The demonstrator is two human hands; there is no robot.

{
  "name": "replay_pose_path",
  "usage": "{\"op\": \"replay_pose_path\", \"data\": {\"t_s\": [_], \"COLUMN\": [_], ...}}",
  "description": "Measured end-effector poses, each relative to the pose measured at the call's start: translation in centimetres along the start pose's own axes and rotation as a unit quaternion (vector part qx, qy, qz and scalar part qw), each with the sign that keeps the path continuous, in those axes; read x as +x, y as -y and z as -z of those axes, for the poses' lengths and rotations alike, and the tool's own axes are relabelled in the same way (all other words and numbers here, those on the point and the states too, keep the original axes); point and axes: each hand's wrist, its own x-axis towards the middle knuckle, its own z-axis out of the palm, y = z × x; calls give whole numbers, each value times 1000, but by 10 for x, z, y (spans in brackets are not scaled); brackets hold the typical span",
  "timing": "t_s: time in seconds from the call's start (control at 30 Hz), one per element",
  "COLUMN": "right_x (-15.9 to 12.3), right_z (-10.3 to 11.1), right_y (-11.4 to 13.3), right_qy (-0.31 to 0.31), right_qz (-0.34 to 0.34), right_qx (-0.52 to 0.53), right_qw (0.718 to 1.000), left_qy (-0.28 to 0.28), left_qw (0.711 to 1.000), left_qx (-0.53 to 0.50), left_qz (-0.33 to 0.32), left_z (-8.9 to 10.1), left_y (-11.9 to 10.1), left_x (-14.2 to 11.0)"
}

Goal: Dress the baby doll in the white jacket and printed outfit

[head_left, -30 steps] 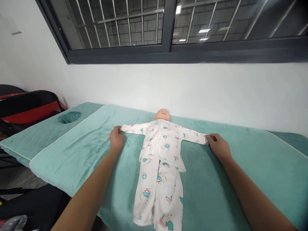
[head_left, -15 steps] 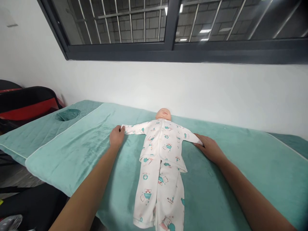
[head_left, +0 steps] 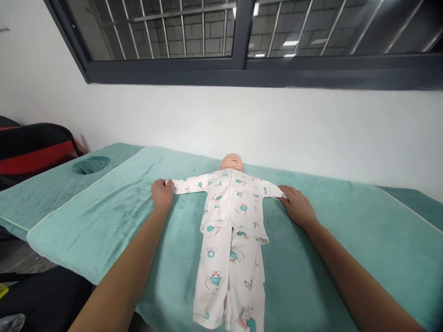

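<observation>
A baby doll (head_left: 231,162) lies on its back, its head toward the wall. It wears a white printed baby shirt (head_left: 230,198) and matching trousers (head_left: 212,272); both sleeves are stretched out sideways. My left hand (head_left: 162,193) is closed on the cuff of the sleeve on the left, pinching its end. On the other side, my right hand (head_left: 296,205) grips the end of the right sleeve, fingers over the cloth. The doll's hands are hidden, and the trouser legs run down to the bottom edge of the view.
Under the doll is a green padded bed cover (head_left: 114,216) with a round hole (head_left: 92,164) at its left end. A white wall and a dark-framed window (head_left: 238,69) stand behind. Black and red chairs (head_left: 38,147) are at the left; a black seat (head_left: 44,299) is at lower left.
My left hand has shifted slightly left with the sleeve cuff, drawing that sleeve straighter. My right hand has moved a little up and left, and the right sleeve end has risen with it.
</observation>
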Motion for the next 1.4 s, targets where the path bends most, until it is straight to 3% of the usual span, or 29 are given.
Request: {"op": "replay_pose_path", "data": {"t_s": [0.2, 0.37, 0.43, 0.57, 0.67, 0.87, 1.0, 1.23, 1.4], "right_x": [-3, -28, -43, -69, -78, -87, -96, -109, -109], "right_z": [-4, 16, 28, 45, 50, 51, 51, 54, 54], "right_y": [-7, 30, 54, 95, 108, 110, 107, 105, 102], "right_qy": [-13, -65, -33, 116, 147, 143, 121, 62, 35], "right_qz": [2, 42, 67, 113, 142, 124, 103, 50, 26], "right_qx": [20, 67, 134, 215, 222, 216, 227, 280, 295], "right_qw": [1000, 995, 988, 963, 953, 958, 961, 957, 955], "left_qy": [2, -6, -12, 37, 77, 135, 190, 132, 112], "left_qw": [1000, 997, 995, 975, 957, 927, 903, 917, 902], "left_qx": [8, 5, -1, -42, -70, -111, -88, 2, -40], "left_qz": [-29, -72, -102, -213, -271, -333, -376, -377, -415], "left_z": [-2, 8, 15, 30, 41, 65, 67, 61, 59], "left_y": [5, 0, -5, -16, -22, -41, -63, -95, -100], "left_x": [-3, -14, -26, -60, -89, -148, -177, -180, -186]}}
